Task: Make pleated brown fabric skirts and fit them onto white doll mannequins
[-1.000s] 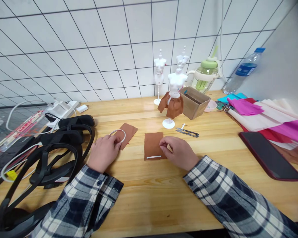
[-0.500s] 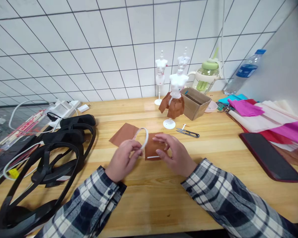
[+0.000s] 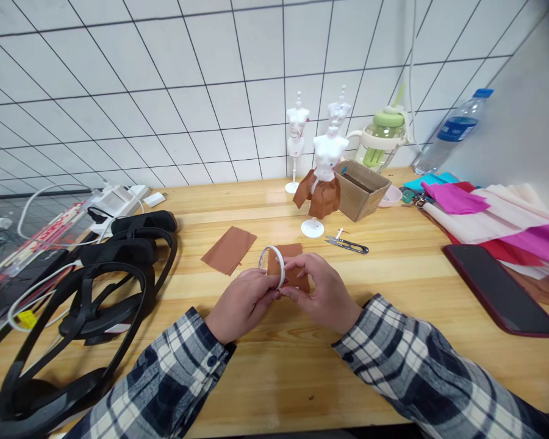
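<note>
A narrow white roll of tape (image 3: 282, 266) stands on edge over a brown piece of cloth (image 3: 297, 250). My left hand (image 3: 242, 302) pinches the roll's lower part between thumb and fingers. Curled in from the other side, my right hand (image 3: 322, 289) has its thumb and fingertips at the roll's right edge, close to the left thumb. The white strip on the cloth's lower edge is mostly hidden by my hands. Left of the roll lies another brown piece of cloth (image 3: 229, 250), flat on the table.
Behind my hands stand white mini dress forms (image 3: 328, 149), one wearing a brown skirt (image 3: 324, 198). Thread snips (image 3: 348, 245) and a cardboard box (image 3: 363, 195) are nearby. Black headsets (image 3: 119, 299) crowd the left; a phone (image 3: 503, 289) and coloured fabrics (image 3: 498, 213) lie right.
My left hand has moved right with the tape roll, from between the cloth pieces to over the right one. My right hand's fingertips now meet the roll.
</note>
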